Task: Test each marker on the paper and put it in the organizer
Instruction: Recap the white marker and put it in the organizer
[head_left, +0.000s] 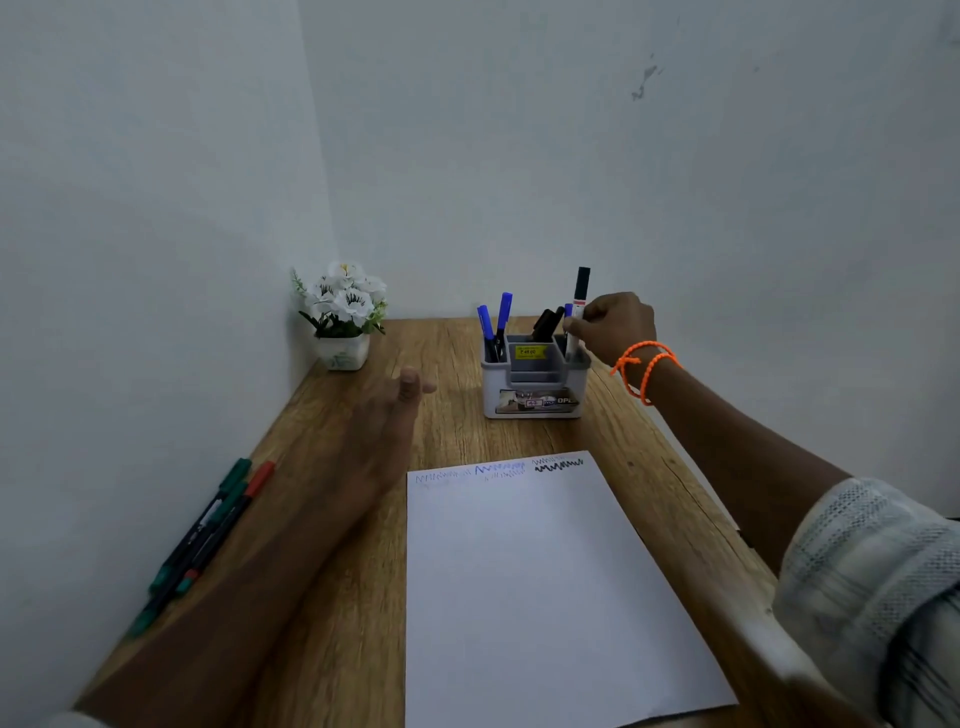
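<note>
Both forearms were bare. The right wrist carried an orange braided cord bracelet (645, 370), looped twice and knotted. Above the right elbow sat a rolled-up sleeve (872, 566) of pale checked cloth with darker grey stripes. The left arm showed no bracelet.

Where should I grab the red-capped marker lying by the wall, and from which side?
Grip the red-capped marker around its dark mid-barrel, coming from above with the left hand. It lies flat, packed against the green markers beside the wall, so probably only the top and the paper-facing side are free.
</note>
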